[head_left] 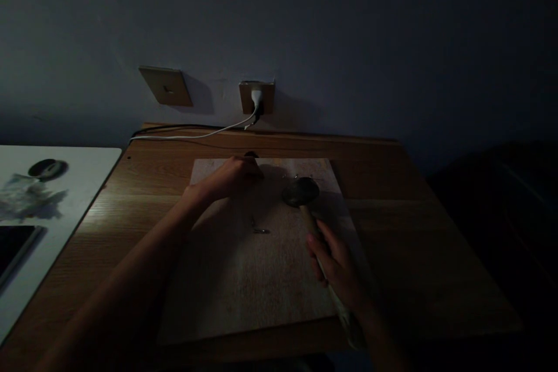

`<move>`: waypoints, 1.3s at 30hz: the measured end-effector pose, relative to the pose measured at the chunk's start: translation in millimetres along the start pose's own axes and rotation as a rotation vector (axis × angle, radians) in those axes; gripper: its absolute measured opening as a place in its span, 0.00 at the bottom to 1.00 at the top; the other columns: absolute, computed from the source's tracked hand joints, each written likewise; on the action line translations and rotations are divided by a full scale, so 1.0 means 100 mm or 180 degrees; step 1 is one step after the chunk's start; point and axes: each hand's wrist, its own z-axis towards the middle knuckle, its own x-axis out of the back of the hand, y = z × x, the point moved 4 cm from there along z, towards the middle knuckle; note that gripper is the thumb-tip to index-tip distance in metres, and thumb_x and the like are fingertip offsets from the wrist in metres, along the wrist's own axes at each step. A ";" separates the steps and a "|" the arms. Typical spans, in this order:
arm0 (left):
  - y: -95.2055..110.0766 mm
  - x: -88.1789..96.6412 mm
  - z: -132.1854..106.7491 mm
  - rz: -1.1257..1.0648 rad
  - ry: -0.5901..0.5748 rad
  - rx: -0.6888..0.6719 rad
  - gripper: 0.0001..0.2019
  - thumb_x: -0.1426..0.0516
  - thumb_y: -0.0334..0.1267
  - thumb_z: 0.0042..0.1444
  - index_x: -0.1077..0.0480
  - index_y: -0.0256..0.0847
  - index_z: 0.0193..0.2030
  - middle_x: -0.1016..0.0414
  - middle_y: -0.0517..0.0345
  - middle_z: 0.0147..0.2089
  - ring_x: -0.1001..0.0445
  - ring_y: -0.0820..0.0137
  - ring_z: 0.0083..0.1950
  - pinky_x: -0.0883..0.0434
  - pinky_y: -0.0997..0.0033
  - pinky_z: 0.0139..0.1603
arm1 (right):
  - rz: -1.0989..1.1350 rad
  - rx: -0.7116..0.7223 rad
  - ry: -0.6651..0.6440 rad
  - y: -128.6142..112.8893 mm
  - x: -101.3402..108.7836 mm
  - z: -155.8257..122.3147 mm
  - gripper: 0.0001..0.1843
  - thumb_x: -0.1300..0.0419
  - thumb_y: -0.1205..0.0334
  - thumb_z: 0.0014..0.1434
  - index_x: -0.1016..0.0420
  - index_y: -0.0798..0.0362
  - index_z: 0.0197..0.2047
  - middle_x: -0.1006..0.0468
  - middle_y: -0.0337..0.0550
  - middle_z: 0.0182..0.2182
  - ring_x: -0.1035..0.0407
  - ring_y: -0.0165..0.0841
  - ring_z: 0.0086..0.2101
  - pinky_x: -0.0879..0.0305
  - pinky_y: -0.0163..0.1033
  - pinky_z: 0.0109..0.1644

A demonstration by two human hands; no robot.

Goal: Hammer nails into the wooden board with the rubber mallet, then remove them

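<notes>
My right hand (333,258) is wrapped round the long pale handle of a mallet (300,192) with a dark, rounded head. That head is over the upper right part of a pale wooden board (244,290). Just beyond it, several small shiny nails (296,176) show at the board's far side. My left hand (238,173) is at the far edge of the board, its fingers curled down and closed; anything between them is hidden. Loose nails (261,231) lie on the middle of the board, between my two hands.
The board rests on a brown wooden table (392,221) against the wall. A white cable (196,135) runs along the table's back to a wall socket (257,97). On the left, a white table (82,168) bears a dark round object (42,168), crumpled plastic (26,197) and a dark flat device (15,247).
</notes>
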 end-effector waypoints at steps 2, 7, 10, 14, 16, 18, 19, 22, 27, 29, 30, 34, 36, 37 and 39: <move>-0.04 -0.03 -0.01 -0.0017 0.0021 -0.0017 0.09 0.41 0.32 0.60 0.18 0.41 0.38 0.20 0.52 0.38 0.23 0.69 0.39 0.27 0.70 0.45 | -0.0040 -0.0032 0.0096 -0.01 0.00 -0.01 0.34 0.42 0.40 0.62 0.34 0.51 0.64 0.36 0.29 0.22 0.43 0.25 0.16 0.45 0.30 0.16; -0.10 -0.06 -0.05 -0.0050 0.0136 0.0267 0.11 0.42 0.34 0.60 0.19 0.43 0.46 0.19 0.52 0.44 0.21 0.67 0.43 0.27 0.70 0.46 | -0.0086 0.0003 0.0139 0.02 -0.02 -0.01 0.33 0.43 0.40 0.62 0.33 0.52 0.63 0.37 0.29 0.21 0.44 0.25 0.16 0.46 0.30 0.16; -0.11 -0.04 -0.07 -0.0091 0.0190 0.0587 0.15 0.42 0.34 0.59 0.22 0.43 0.52 0.18 0.55 0.43 0.20 0.68 0.41 0.27 0.72 0.44 | -0.0104 0.0057 0.0149 0.00 -0.05 0.03 0.32 0.43 0.42 0.63 0.33 0.52 0.64 0.37 0.30 0.22 0.45 0.24 0.16 0.47 0.30 0.15; -0.10 -0.02 -0.08 -0.0248 0.0218 0.0711 0.15 0.41 0.35 0.56 0.23 0.40 0.50 0.18 0.57 0.39 0.20 0.69 0.37 0.28 0.74 0.40 | -0.0161 0.0326 0.0055 -0.18 -0.15 0.17 0.29 0.44 0.44 0.64 0.31 0.52 0.63 0.37 0.30 0.22 0.44 0.24 0.16 0.47 0.30 0.15; -0.09 -0.02 -0.08 -0.0310 0.0225 0.0668 0.10 0.40 0.36 0.55 0.22 0.40 0.44 0.18 0.57 0.39 0.20 0.69 0.37 0.28 0.74 0.39 | -0.0238 0.0519 -0.0070 -0.30 -0.22 0.25 0.27 0.44 0.46 0.65 0.30 0.50 0.61 0.35 0.30 0.22 0.42 0.25 0.16 0.46 0.30 0.16; -0.09 -0.02 -0.08 -0.0337 0.0262 0.0665 0.08 0.40 0.36 0.55 0.23 0.39 0.41 0.18 0.58 0.37 0.21 0.70 0.37 0.29 0.74 0.39 | -0.0306 0.0647 -0.0115 -0.40 -0.28 0.32 0.25 0.44 0.48 0.65 0.29 0.49 0.60 0.33 0.31 0.22 0.41 0.25 0.16 0.46 0.30 0.16; -0.09 -0.02 -0.09 -0.0362 0.0284 0.0680 0.09 0.41 0.35 0.55 0.23 0.39 0.42 0.19 0.58 0.37 0.21 0.70 0.36 0.29 0.74 0.38 | -0.0326 0.0684 -0.0114 -0.44 -0.30 0.35 0.24 0.44 0.48 0.65 0.29 0.50 0.60 0.33 0.31 0.22 0.41 0.25 0.16 0.45 0.30 0.17; -0.13 -0.03 -0.10 -0.0519 0.0305 0.0771 0.18 0.41 0.33 0.53 0.27 0.39 0.53 0.19 0.60 0.36 0.22 0.70 0.35 0.29 0.75 0.37 | -0.0336 0.0739 -0.0151 -0.49 -0.39 0.41 0.24 0.44 0.49 0.65 0.30 0.50 0.61 0.32 0.32 0.22 0.41 0.25 0.16 0.45 0.30 0.17; -0.15 0.12 -0.10 -0.0497 0.0093 0.0855 0.22 0.39 0.29 0.50 0.30 0.39 0.53 0.19 0.56 0.43 0.22 0.70 0.39 0.29 0.75 0.38 | -0.0419 0.0673 -0.0307 -0.49 -0.48 0.46 0.21 0.45 0.48 0.66 0.28 0.51 0.55 0.33 0.31 0.24 0.41 0.23 0.15 0.45 0.29 0.16; -0.06 0.20 -0.12 -0.0332 -0.0197 0.0769 0.15 0.40 0.27 0.50 0.28 0.38 0.46 0.21 0.57 0.41 0.23 0.71 0.38 0.29 0.75 0.37 | -0.0363 0.0601 -0.0269 -0.47 -0.45 0.43 0.24 0.44 0.46 0.65 0.29 0.52 0.57 0.34 0.31 0.24 0.41 0.23 0.15 0.46 0.29 0.15; 0.02 0.23 -0.13 -0.0251 -0.0368 0.0655 0.13 0.40 0.27 0.50 0.28 0.38 0.43 0.21 0.57 0.41 0.23 0.71 0.37 0.30 0.75 0.37 | -0.0321 0.0548 -0.0238 -0.46 -0.42 0.40 0.25 0.44 0.45 0.65 0.30 0.52 0.58 0.34 0.31 0.24 0.42 0.23 0.15 0.46 0.29 0.15; 0.43 0.15 -0.27 0.0264 -0.0926 -0.0122 0.14 0.39 0.25 0.51 0.27 0.41 0.44 0.23 0.56 0.46 0.23 0.69 0.43 0.28 0.72 0.43 | -0.0231 0.0318 -0.0160 -0.32 -0.29 0.23 0.31 0.43 0.43 0.63 0.33 0.53 0.62 0.36 0.29 0.22 0.44 0.23 0.15 0.48 0.29 0.15; 0.60 0.03 -0.37 0.0706 -0.1018 -0.0495 0.14 0.39 0.23 0.52 0.26 0.41 0.45 0.23 0.54 0.48 0.24 0.66 0.47 0.28 0.68 0.48 | -0.0245 0.0203 -0.0099 -0.21 -0.24 0.15 0.35 0.43 0.42 0.62 0.35 0.54 0.66 0.36 0.29 0.22 0.44 0.24 0.15 0.48 0.29 0.15; 0.66 -0.02 -0.41 0.0922 -0.1027 -0.0652 0.13 0.39 0.23 0.54 0.26 0.41 0.44 0.23 0.53 0.47 0.24 0.65 0.47 0.28 0.67 0.48 | -0.0246 0.0157 -0.0064 -0.15 -0.22 0.12 0.36 0.42 0.43 0.62 0.37 0.55 0.67 0.36 0.29 0.22 0.44 0.24 0.16 0.48 0.29 0.15; 0.74 -0.11 -0.48 0.1240 -0.1010 -0.0923 0.07 0.40 0.25 0.59 0.26 0.40 0.41 0.23 0.52 0.45 0.24 0.65 0.45 0.28 0.66 0.47 | -0.0204 0.0091 -0.0003 -0.05 -0.19 0.09 0.38 0.42 0.43 0.62 0.38 0.55 0.68 0.36 0.29 0.22 0.43 0.24 0.16 0.48 0.29 0.16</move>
